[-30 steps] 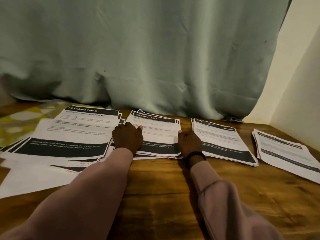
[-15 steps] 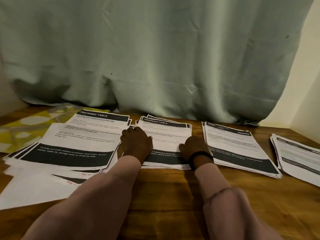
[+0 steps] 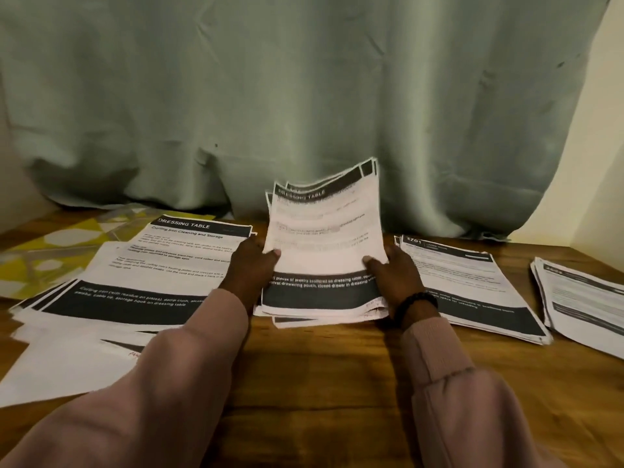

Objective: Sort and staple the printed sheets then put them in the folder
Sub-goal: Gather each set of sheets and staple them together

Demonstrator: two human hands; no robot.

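**Paper, wood and cloth on the table**

The wooden table [image 3: 320, 376] has a warm brown grain with a slight sheen. The printed sheets [image 3: 324, 251] are thin matt white paper with black printed bands; the lifted stack bends and its edges curl. At the table's back edge hangs a matt, creased pale green cloth curtain [image 3: 304, 96]. By the back left corner lies a glossy yellow patterned folder [image 3: 50, 251], seemingly plastic. The sleeves [image 3: 472, 400] are soft matt pink fabric.

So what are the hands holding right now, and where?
Both hold the middle stack of sheets: left hand on its left edge, right hand on its right edge.
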